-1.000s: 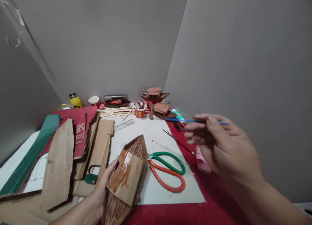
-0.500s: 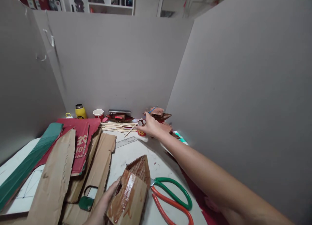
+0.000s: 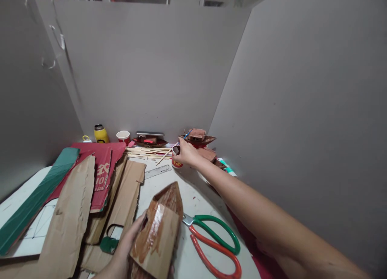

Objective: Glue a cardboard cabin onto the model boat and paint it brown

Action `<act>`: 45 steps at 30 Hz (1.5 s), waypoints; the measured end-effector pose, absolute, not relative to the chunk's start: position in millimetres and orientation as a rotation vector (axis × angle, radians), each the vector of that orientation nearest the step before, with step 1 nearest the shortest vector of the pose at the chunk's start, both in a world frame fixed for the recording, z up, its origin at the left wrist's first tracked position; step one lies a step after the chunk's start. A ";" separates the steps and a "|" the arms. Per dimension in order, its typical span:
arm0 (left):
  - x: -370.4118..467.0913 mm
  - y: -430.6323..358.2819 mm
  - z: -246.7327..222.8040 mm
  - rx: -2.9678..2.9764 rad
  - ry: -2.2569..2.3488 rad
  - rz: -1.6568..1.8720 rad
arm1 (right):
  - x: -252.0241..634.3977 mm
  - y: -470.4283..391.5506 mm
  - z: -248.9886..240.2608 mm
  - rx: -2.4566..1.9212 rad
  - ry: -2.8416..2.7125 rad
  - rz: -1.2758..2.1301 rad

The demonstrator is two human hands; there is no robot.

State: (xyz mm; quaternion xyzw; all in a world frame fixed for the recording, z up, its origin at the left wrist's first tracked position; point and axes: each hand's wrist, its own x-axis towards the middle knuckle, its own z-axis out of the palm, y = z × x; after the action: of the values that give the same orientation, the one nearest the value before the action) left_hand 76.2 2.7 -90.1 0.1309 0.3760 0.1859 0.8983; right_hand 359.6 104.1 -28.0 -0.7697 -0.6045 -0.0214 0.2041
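Observation:
My left hand (image 3: pixel 129 243) is wrapped round a model boat (image 3: pixel 155 234) close to me, its bow pointing away. The boat's cardboard roof has a wet, glossy brown coat on one side and bare tan on the other. Stretched far forward, my right hand (image 3: pixel 188 153) is closed on a thin paintbrush (image 3: pixel 188 134) with a blue handle; its tip is hidden. That hand is at a red and white paper cup (image 3: pixel 177 163) with something dark inside. Scissors (image 3: pixel 211 240) with green and orange handles lie right of the boat.
Cardboard pieces (image 3: pixel 68 214) cover the left side. Thin wooden sticks (image 3: pixel 148 152), a ruler (image 3: pixel 157 171), another paper cup (image 3: pixel 123 136) and a yellow bottle (image 3: pixel 100 134) are further back. Other model boats (image 3: pixel 201 138) stand by the grey partition (image 3: pixel 151 69).
The view has tilted down slightly. My right hand stays at the paper cup with the brush. In my left hand the boat has shifted slightly, its bow now further left and higher.

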 end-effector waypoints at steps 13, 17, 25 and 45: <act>78.8 6.1 -48.8 0.386 0.860 0.600 | 310.9 4.0 -38.5 -1.851 -1.931 0.153; 79.0 4.4 -52.6 0.406 0.818 0.584 | 320.0 0.0 -30.5 -1.782 -1.877 0.173; 80.9 2.0 -47.2 0.373 0.820 0.572 | 340.2 -28.0 11.1 -1.489 -1.546 0.120; 77.0 8.1 -63.5 0.360 0.754 0.458 | 322.8 -7.2 -18.6 -1.539 -1.716 0.117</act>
State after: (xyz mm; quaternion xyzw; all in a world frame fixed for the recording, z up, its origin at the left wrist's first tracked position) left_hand 77.0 8.1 -63.5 0.1732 0.3630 0.2204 0.8886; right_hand 322.8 -7.2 -18.6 -0.6096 -0.6800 0.0462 0.4047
